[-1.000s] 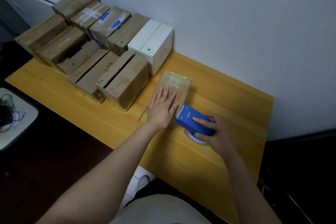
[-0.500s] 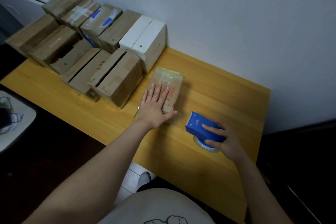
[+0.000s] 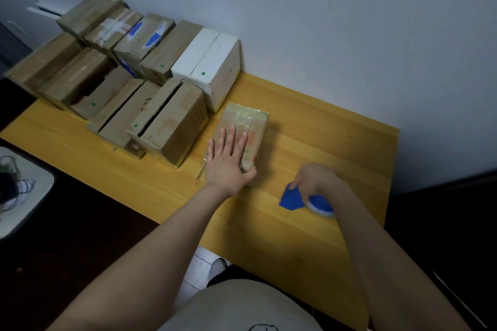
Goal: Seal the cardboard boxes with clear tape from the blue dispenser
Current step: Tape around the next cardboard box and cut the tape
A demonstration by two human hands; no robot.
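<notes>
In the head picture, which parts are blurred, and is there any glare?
Head view: the right hand is smeared by motion on the blue dispenser; the left hand, flat on the small box, is sharp; the clear tape on that box shows faint sheen; lighting is dim overall.

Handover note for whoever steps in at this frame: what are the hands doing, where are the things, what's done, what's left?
Left hand: flat, pressing on the small box.
Right hand: grips the dispenser, low at the table, to the right of the small box and apart from it.
Done: clear tape lies along the small box's top.
Left: probably the stacked boxes beside it; some show gaping flaps.
</notes>
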